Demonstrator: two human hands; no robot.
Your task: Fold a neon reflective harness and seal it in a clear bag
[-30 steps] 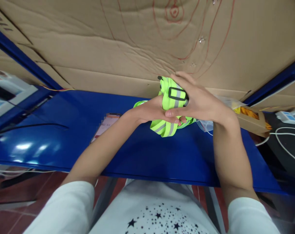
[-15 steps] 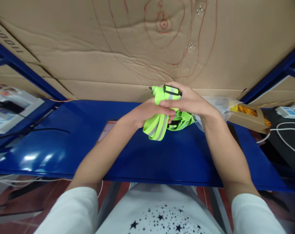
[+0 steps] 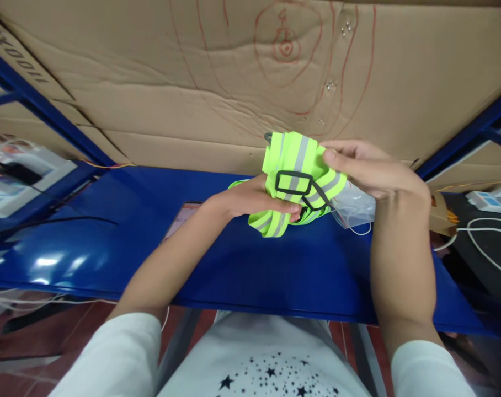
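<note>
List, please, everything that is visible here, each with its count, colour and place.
Striped reflective strap bundle: one, neon yellow-green and grey, in both hands
Rectangular buckle: one clear, black, on the strap
Rectangular phone: one, pinkish screen, partly behind left forearm
Plastic bag: one, transparent, beside right forearm
Cardboard box: one, brown, behind right forearm
Glossy table: one, blue, beneath the hands
Cardboard sheet: one, brown with red rings, behind table
Frame bars: several, blue, both sides
Cables: several, black or white, both sides
Packages: count unclear, white-blue, both sides
Tiled floor: one, red, below
Starred shirt: one, white, bottom
Left hand: one, bare, centre
Right hand: one, bare, right of centre
</note>
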